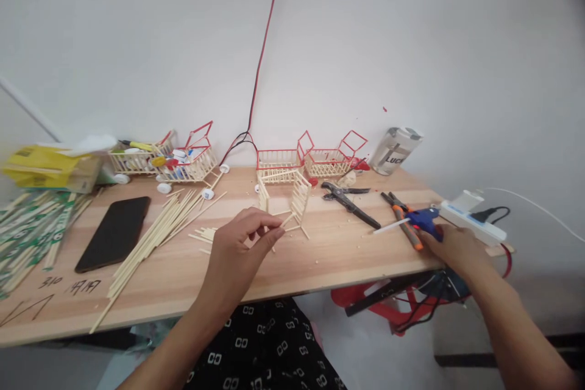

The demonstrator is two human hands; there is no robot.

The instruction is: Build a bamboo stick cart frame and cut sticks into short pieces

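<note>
My left hand (244,247) pinches a short wooden stick (287,220) between thumb and fingertips. Just behind those fingertips stands a small unfinished frame of pale sticks (299,201), open toward me; part of it is hidden by the hand. Over at the right edge of the table, my right hand (457,250) is closed around a blue glue gun (424,218), with a white glue stick (390,226) poking out to the left. Orange-handled pliers (414,234) lie beneath and beside the gun.
Small stick-built shopping carts (189,164) and red-rimmed baskets (278,161) line the wall. A black phone (113,234), loose sticks (153,234) and green-wrapped bundles (59,228) lie left. Black cutters (350,204), a can (395,150) and a power strip (473,222) are right.
</note>
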